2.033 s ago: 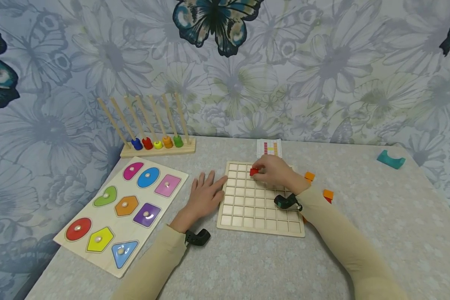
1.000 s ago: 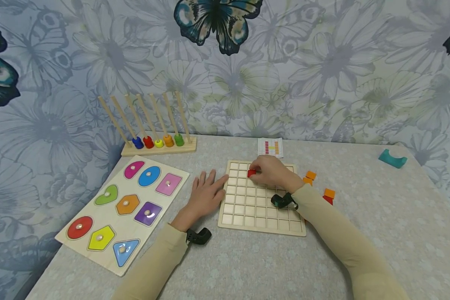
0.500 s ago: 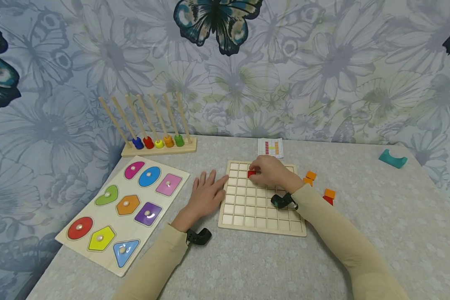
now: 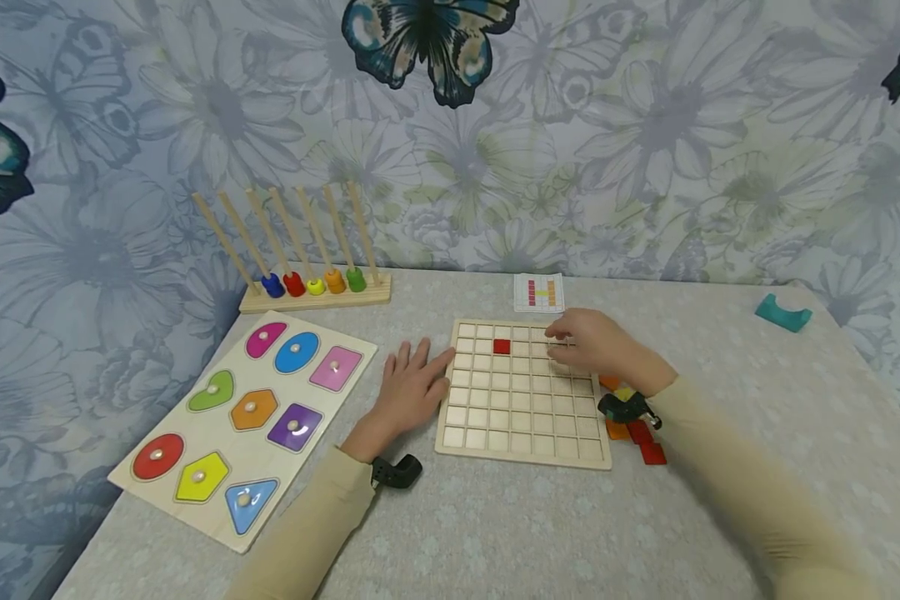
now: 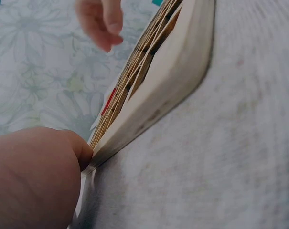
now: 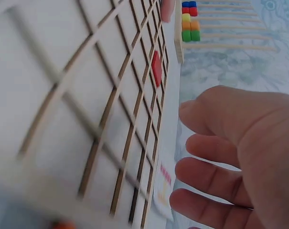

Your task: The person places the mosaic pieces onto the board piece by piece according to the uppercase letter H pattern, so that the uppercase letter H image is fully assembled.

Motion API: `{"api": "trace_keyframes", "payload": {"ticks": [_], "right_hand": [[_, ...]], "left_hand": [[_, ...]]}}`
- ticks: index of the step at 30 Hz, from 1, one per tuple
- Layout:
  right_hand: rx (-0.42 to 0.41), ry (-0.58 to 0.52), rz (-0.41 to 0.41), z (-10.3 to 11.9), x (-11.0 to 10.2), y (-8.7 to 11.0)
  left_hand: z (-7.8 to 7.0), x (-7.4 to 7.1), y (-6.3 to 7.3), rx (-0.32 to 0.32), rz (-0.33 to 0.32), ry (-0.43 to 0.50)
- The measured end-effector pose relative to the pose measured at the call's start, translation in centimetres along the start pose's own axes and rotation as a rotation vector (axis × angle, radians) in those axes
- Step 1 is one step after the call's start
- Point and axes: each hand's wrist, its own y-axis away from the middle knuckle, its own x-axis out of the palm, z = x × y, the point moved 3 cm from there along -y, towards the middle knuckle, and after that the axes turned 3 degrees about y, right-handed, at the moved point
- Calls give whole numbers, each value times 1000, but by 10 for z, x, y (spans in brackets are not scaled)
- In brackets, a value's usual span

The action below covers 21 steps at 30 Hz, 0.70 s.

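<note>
A wooden grid board (image 4: 522, 460) lies flat in the middle of the table, and a single red square tile (image 4: 502, 347) sits in one of its upper cells. My left hand (image 4: 411, 395) rests with spread fingers on the table, its thumb touching the board's left edge; the left wrist view shows that contact too. Over the board's upper right part hovers my right hand (image 4: 600, 343), fingers loosely bent and nothing between them, as the right wrist view (image 6: 240, 148) also shows. Red tiles (image 4: 652, 453) and orange and yellow ones lie by the board's right edge, partly hidden by the right wrist.
Behind the board lies a small printed pattern card (image 4: 538, 293). A shape puzzle board (image 4: 243, 454) with knobbed pieces is on the left, and a peg stacker (image 4: 317, 302) with coloured beads stands behind it. A teal curved piece (image 4: 783, 314) sits far right.
My right hand has let go of the red tile, which now lies in its cell, and has moved right. My left hand stays in place.
</note>
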Motion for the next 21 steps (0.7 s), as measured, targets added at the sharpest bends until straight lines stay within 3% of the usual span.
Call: {"api": "trace_keyframes", "payload": {"ticks": [12,21], "right_hand": [[185,55,6,-37,-17,82],[228,61,-19,-50,-14,126]], "left_hand": [[2,-1,-1,-4,-9,2],[0,1,0,-1,-4,21]]}}
